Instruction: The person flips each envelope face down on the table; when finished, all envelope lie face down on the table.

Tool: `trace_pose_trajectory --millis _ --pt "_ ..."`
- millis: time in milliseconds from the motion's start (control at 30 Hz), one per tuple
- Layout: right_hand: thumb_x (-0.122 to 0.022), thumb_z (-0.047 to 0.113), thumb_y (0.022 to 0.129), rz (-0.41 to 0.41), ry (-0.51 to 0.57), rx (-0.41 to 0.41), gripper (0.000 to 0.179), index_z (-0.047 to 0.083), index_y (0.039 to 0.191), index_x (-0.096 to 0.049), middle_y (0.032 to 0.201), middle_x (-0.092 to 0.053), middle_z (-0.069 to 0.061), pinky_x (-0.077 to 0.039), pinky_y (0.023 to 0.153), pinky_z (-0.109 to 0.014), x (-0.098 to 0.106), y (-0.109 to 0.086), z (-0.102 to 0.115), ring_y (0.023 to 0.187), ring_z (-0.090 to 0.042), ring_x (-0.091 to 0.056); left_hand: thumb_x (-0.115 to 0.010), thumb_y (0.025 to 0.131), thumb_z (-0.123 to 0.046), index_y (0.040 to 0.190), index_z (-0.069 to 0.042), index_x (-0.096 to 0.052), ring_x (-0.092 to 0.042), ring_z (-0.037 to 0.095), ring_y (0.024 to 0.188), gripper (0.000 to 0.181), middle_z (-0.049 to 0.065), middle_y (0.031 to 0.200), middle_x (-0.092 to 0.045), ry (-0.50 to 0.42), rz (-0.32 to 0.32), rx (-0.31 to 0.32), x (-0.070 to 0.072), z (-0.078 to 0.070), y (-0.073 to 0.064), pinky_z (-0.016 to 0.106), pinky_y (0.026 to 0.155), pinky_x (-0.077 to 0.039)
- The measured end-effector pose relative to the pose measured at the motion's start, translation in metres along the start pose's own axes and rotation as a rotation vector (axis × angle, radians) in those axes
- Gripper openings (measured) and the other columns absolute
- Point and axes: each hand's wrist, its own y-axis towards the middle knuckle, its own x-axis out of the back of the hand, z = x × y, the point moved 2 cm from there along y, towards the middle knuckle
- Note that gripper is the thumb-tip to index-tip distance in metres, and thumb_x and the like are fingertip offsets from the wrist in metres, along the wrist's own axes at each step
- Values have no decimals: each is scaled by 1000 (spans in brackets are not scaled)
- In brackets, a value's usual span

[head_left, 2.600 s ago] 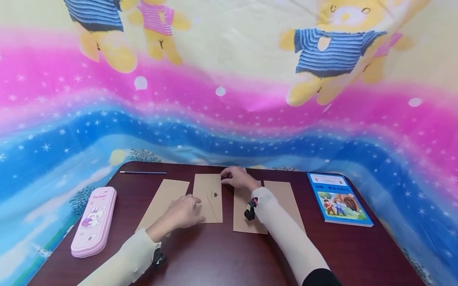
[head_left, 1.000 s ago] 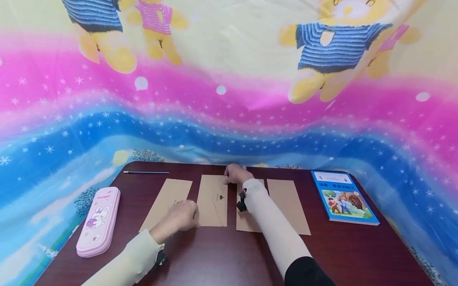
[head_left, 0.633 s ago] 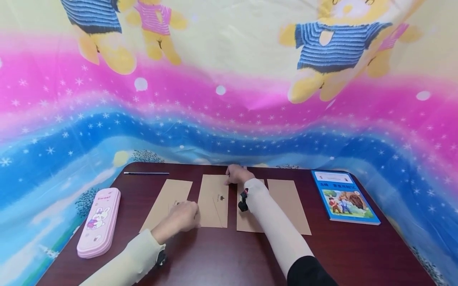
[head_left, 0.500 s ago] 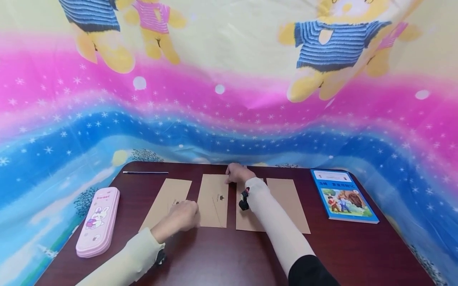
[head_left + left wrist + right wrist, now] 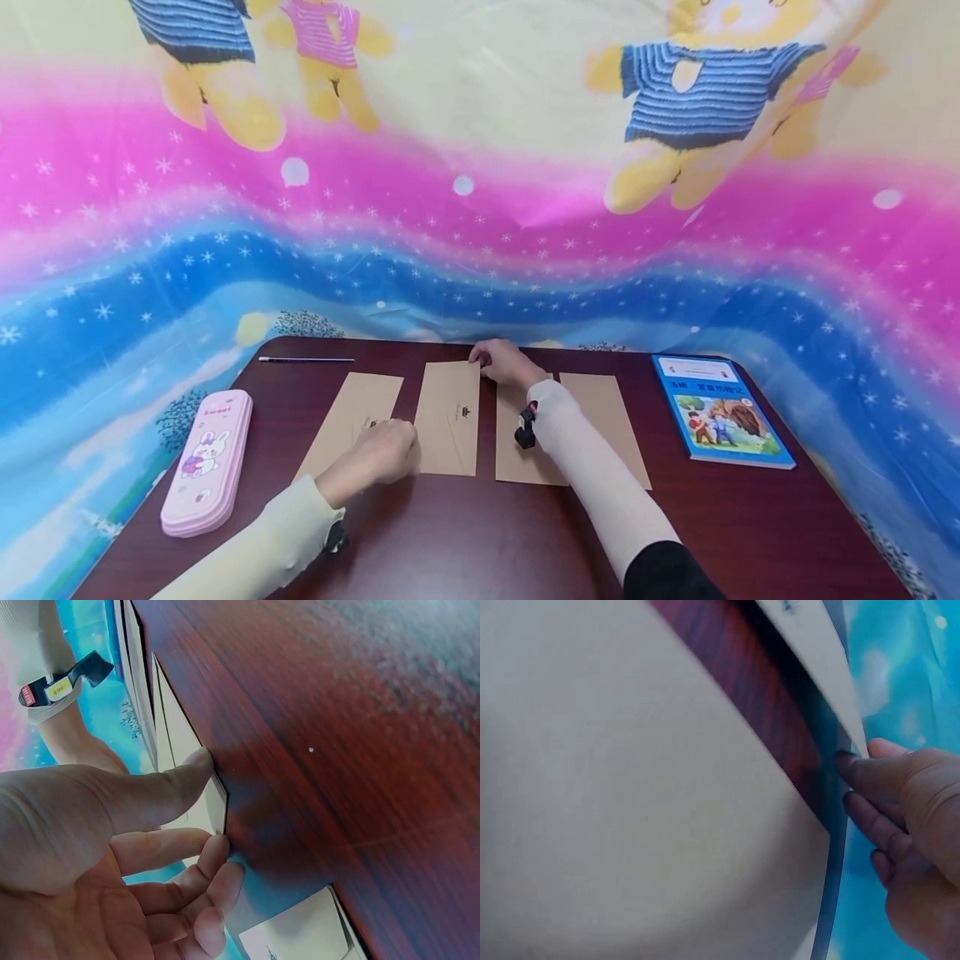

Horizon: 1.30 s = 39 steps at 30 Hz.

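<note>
Four-sided brown paper envelopes lie in a row in the head view. My left hand [image 5: 378,454] pinches the lower left corner of the middle-left envelope [image 5: 450,417], which bears a small black crown print. In the left wrist view thumb and index finger [image 5: 214,846] meet at that envelope's [image 5: 176,727] near edge. My right hand [image 5: 510,362] pinches its far right corner. The right wrist view shows this corner [image 5: 851,724] between thumb and fingertip, raised off the dark tabletop. The leftmost envelope [image 5: 348,417] is partly behind my left hand.
Two more envelopes, one [image 5: 517,450] under my right forearm and one [image 5: 600,417] beside it, lie to the right. A pink pencil case [image 5: 206,467] stands left, a pencil [image 5: 306,360] behind, a blue book [image 5: 723,417] right. A patterned cloth [image 5: 480,250] hangs behind the table [image 5: 465,542].
My left hand has gone from spread over the envelope to pinching its lower left corner. My right hand has shifted at the far right corner, and that corner has risen slightly.
</note>
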Motion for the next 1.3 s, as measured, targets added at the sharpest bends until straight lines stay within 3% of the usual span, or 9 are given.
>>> trace_pose_trajectory --millis 133,300,467,700,833,967,1067,1300 --pt "-66 4 99 -12 -20 26 26 14 122 -72 119 -69 -7 -47 107 -43 1 -2 -1 113 -23 -63 -83 77 -12 60 -15 -64 -50 15 56 26 -3 60 -59 18 16 -9 2 0 0 36 54 -45" --pt "-65 7 100 -12 -16 76 25 13 123 -72 119 -71 -6 -50 102 -41 6 -6 -2 110 -22 -65 -93 71 -26 66 -16 -64 -53 15 64 31 -5 67 -59 29 23 9 4 2 -1 39 61 -48" --pt "-63 10 102 -11 24 94 25 14 125 -72 123 -69 -7 -53 98 -39 10 -10 -7 112 -23 -64 -93 71 -27 66 -17 -61 -52 14 65 34 -6 67 -55 -11 30 6 4 3 -4 36 61 -44" --pt "-63 17 103 -27 64 86 25 18 126 -72 136 -66 -6 -48 110 -44 15 -13 -12 131 -25 -57 -91 75 -29 64 -17 -59 -48 13 64 36 -4 65 -52 -50 33 -66 3 3 -8 32 59 -38" --pt "-64 17 102 -27 122 106 23 18 123 -74 135 -68 -6 -48 109 -42 21 -11 -14 128 -23 -60 -88 78 -30 66 -14 -58 -44 14 68 36 -3 69 -47 -48 35 -116 4 4 -8 31 60 -33" --pt "-67 17 100 -17 222 104 21 18 120 -75 132 -70 -5 -49 107 -43 30 -11 -14 126 -23 -63 -86 81 -29 87 -7 -72 -47 14 75 28 2 80 -58 -60 60 -138 4 5 -6 34 64 -40" --pt "-69 19 99 -4 267 103 20 20 117 -76 131 -71 -4 -48 110 -45 35 -14 -13 128 -23 -62 -86 82 -28 110 -2 -74 -56 16 84 41 7 93 -67 -72 84 -138 4 5 -5 40 74 -49" --pt "-71 22 97 7 326 128 22 15 119 -74 122 -73 -2 -48 109 -46 41 -14 -7 121 -22 -65 -84 85 -28 124 -3 -71 -69 25 106 48 9 112 -75 -91 90 -153 5 5 -7 47 90 -55"
